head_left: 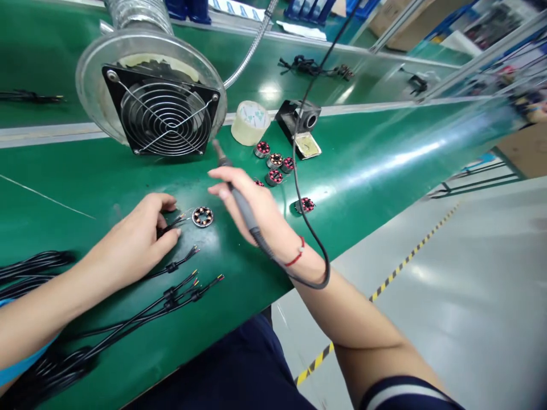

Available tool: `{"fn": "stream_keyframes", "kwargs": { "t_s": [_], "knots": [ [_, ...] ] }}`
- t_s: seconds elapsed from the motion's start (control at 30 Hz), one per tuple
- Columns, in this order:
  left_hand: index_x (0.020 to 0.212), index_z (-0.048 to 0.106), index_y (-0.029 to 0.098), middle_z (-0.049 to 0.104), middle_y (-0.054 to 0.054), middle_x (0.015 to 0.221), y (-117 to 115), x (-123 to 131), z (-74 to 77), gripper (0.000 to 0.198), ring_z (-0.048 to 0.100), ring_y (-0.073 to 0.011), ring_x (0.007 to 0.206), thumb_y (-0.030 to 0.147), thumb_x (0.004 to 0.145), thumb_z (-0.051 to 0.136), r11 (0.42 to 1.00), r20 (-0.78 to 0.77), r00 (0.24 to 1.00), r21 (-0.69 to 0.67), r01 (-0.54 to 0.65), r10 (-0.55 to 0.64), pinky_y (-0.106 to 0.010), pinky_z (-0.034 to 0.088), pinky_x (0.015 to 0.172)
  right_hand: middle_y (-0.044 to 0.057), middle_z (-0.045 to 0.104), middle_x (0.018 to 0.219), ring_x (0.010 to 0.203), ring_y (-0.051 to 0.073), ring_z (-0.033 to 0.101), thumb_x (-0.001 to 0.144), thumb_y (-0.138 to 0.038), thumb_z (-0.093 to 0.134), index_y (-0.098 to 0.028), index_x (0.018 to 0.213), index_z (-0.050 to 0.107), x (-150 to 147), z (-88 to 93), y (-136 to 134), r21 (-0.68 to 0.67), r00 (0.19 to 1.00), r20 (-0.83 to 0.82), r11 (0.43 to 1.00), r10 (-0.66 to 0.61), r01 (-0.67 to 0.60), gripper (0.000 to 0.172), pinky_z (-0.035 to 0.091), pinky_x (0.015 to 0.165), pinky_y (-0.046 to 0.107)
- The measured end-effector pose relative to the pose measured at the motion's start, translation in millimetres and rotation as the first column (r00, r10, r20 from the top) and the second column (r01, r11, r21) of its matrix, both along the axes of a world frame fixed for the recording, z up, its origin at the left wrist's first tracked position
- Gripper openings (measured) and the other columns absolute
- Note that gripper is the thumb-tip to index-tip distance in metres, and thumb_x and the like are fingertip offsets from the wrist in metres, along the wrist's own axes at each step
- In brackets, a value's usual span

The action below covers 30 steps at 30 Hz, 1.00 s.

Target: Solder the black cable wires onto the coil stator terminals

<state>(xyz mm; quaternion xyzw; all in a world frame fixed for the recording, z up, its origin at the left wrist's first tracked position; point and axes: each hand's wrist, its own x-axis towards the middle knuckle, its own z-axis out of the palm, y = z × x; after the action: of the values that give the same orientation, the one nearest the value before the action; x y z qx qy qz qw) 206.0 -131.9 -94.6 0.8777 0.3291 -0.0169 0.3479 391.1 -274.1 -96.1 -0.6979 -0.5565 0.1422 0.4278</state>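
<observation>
Head view showed the cable (173, 226) pinched near its stripped end by my left hand (137, 242), fingertips pressed together; I judged it light and limp, best held on the sleeve. Its long axis ran from the grip toward the stator (202, 216) just beyond. My right hand (256, 210) was wrapped round the soldering iron (239, 196), tip toward the fan (164, 117)

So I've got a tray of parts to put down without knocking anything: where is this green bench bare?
Bare: the bench right of the lone stator and iron stand; also the strip between fan and cable bundle. Crowded: around the left hand pinching a lead, the right hand holding the soldering iron, and the stator cluster.
</observation>
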Motion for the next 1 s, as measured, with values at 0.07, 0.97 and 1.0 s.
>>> {"fn": "stream_keyframes", "kwargs": {
  "t_s": [0.07, 0.97, 1.0],
  "knots": [
    [0.111, 0.064, 0.019, 0.066, -0.013, 0.105, 4.2, -0.5, 2.5, 0.05, 0.064, -0.0308, 0.094, 0.053, 0.077, 0.05, 0.997, 0.0, 0.999, 0.069, 0.047, -0.047, -0.048, 0.05, 0.089, 0.007, 0.074, 0.127, 0.119, 0.022, 0.069, 0.099, -0.021, 0.049, -0.021, 0.14, 0.055, -18.7, -1.5, 4.6, -0.078, 0.991, 0.083, 0.992, 0.109, -0.103, 0.041, 0.056, 0.105, 0.041],
    [0.083, 0.077, 0.021, 0.078, -0.004, 0.087, 11.3, 11.1, 2.7, 0.047, 0.062, -0.0231, 0.083, 0.06, 0.057, 0.078, 0.858, -0.108, 0.94, -0.385, -0.34, 0.324, -0.035, 0.042, 0.081, 0.0, 0.073, 0.121, 0.116, 0.02, 0.062, 0.097, -0.012, 0.05, -0.027, 0.146, 0.053, -32.2, -19.1, 12.5, -0.172, 0.985, 0.086, 0.976, 0.151, -0.135, 0.051, 0.05, 0.109, 0.036],
    [0.083, 0.077, 0.021, 0.078, -0.004, 0.088, 10.9, 11.2, 2.8, 0.046, 0.062, -0.0232, 0.084, 0.059, 0.057, 0.078, 0.857, -0.102, 0.941, -0.39, -0.337, 0.324, -0.034, 0.043, 0.082, 0.0, 0.074, 0.121, 0.115, 0.021, 0.062, 0.098, -0.012, 0.049, -0.026, 0.147, 0.053, -32.5, -19.4, 12.5, -0.168, 0.985, 0.094, 0.977, 0.148, -0.13, 0.051, 0.05, 0.108, 0.037]
  ]
}}
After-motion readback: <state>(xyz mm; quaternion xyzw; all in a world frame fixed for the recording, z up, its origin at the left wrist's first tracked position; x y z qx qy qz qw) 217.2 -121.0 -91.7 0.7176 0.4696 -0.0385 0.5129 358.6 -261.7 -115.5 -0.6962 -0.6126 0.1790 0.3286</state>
